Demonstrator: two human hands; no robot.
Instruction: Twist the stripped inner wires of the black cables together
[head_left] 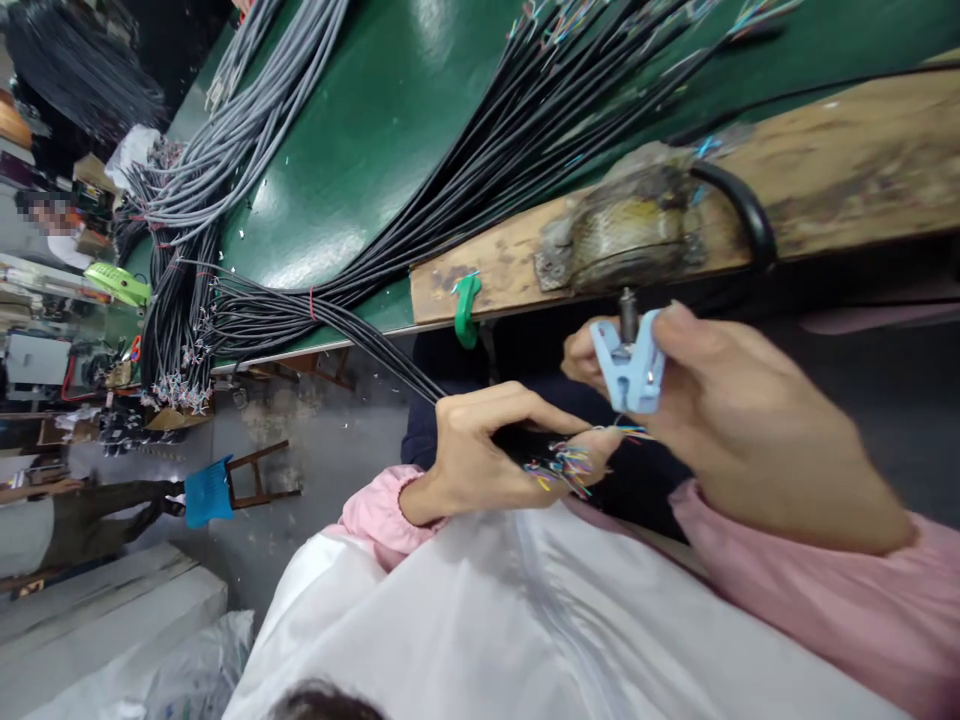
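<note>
My left hand [480, 450] is closed around a bundle of black cables [390, 350] that runs down off the green table. Their stripped ends fan out into thin coloured wires [562, 468] at my fingertips. My right hand [750, 420] grips a small light-blue plastic tool [634, 370] with a short metal pin on its top. The tool sits just above the coloured wire ends, with a few wires reaching toward it. Both wrists wear pink sleeves over a white apron [525, 620].
The green table [375, 130] carries long bundles of black cables [570, 90] and grey cables [247, 110]. A worn wooden plank [825, 170] with a taped metal fixture [630, 220] and a green clip [466, 310] edges it. A blue stool [217, 490] and another person's leg [90, 510] are at left.
</note>
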